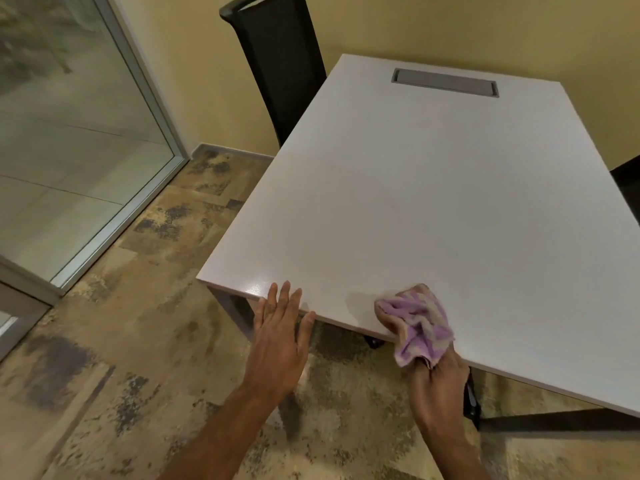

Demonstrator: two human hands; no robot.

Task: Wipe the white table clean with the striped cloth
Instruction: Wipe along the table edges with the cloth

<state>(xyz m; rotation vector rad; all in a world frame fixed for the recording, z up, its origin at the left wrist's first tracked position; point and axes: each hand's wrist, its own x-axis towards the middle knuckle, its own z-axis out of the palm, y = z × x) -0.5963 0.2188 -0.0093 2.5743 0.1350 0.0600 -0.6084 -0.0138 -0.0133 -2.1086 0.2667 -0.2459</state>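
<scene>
White worktop (433, 188) in a yellow-walled room, wiping at its near edge.
Our right hand (438, 386) grips the bunched striped cloth (417, 323) on that edge; our left hand (280, 337) lies open and flat, fingertips steadying the rim. We should press evenly and sweep outward in overlapping passes.

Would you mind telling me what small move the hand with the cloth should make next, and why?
Probably sweep the cloth forward, away from the near edge: the right hand holds it bunched right at the edge, and most of the table lies beyond it.
</scene>
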